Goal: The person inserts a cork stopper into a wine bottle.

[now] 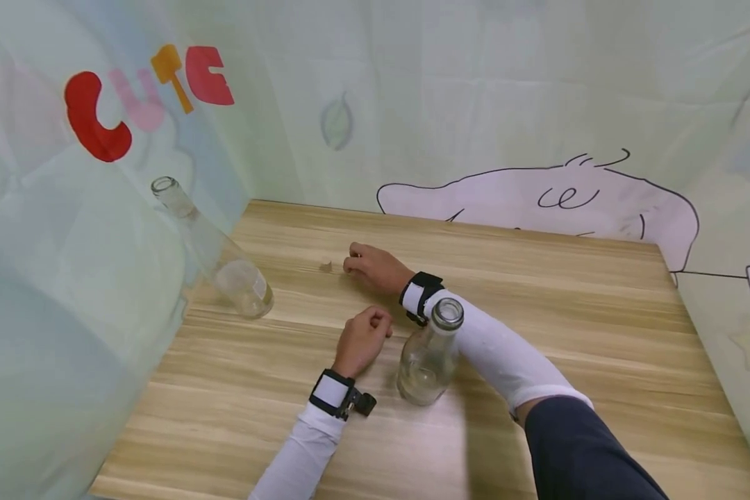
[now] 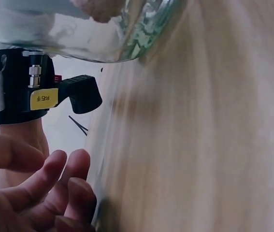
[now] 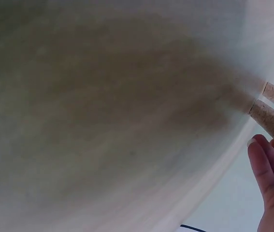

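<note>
My right hand (image 1: pixel 380 269) reaches across the tabletop, fingers bent and thumb apart from them. Just beyond its fingertips are small cork stoppers (image 1: pixel 326 267); in the right wrist view two tapered corks (image 3: pixel 267 118) stand side by side, the thumb overlapping one. Nearer to me, my left hand (image 1: pixel 362 340) rests with loosely curled fingers (image 2: pixel 81 193) and nothing in them. Right of it stands a clear glass bottle (image 1: pixel 426 368), uncorked, close to my right forearm. Its glass (image 2: pixel 146 34) fills the top of the left wrist view. Another clear bottle (image 1: pixel 244 285), also uncorked, stands at the left.
The wooden table (image 1: pixel 569 312) is bordered by a printed cloth backdrop (image 1: pixel 475 104) behind and on both sides. The left bottle stands near the table's left edge. Each wrist carries a strapped camera (image 1: pixel 334 392).
</note>
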`<state>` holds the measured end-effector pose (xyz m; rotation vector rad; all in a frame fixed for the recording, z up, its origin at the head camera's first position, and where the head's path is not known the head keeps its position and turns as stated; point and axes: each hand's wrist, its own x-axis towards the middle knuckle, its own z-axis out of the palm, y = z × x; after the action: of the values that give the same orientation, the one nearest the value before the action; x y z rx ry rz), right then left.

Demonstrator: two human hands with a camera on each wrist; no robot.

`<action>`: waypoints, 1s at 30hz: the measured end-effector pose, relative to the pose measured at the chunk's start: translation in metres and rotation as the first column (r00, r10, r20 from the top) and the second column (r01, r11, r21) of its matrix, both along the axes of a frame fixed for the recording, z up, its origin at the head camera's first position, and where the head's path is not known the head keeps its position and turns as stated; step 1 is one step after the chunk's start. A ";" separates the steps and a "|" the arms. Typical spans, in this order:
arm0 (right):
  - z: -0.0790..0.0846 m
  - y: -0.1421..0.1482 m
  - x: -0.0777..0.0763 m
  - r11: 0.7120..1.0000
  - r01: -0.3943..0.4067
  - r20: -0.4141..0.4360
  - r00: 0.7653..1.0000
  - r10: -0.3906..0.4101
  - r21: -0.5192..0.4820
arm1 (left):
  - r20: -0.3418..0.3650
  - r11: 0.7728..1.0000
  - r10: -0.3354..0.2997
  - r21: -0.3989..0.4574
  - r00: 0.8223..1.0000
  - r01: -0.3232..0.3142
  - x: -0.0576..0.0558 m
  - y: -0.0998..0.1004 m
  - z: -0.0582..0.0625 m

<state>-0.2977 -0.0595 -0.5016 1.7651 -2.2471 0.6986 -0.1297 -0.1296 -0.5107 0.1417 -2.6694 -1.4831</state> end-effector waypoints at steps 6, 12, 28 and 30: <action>-0.006 0.004 0.001 1.000 -0.002 -0.002 1.000 0.002 0.006 | -0.001 1.000 0.004 0.004 1.000 -0.004 0.003 0.003 -0.003; 0.004 0.015 0.004 1.000 -0.006 0.008 1.000 0.006 0.004 | -0.044 1.000 -0.011 0.028 0.999 0.012 0.003 0.001 -0.003; 0.150 0.133 0.072 0.945 0.031 -0.026 0.999 -0.041 -0.326 | -0.226 0.994 -0.016 0.106 0.974 0.041 0.003 0.001 0.049; 0.172 0.149 0.087 0.931 0.031 -0.043 0.998 -0.050 -0.365 | -0.263 0.993 -0.030 0.106 0.964 0.060 0.007 0.002 0.060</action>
<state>-0.2102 0.0896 -0.3299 1.5334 -1.9571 0.9757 -0.1231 -0.1272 -0.4507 -0.1019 -2.3978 -1.5462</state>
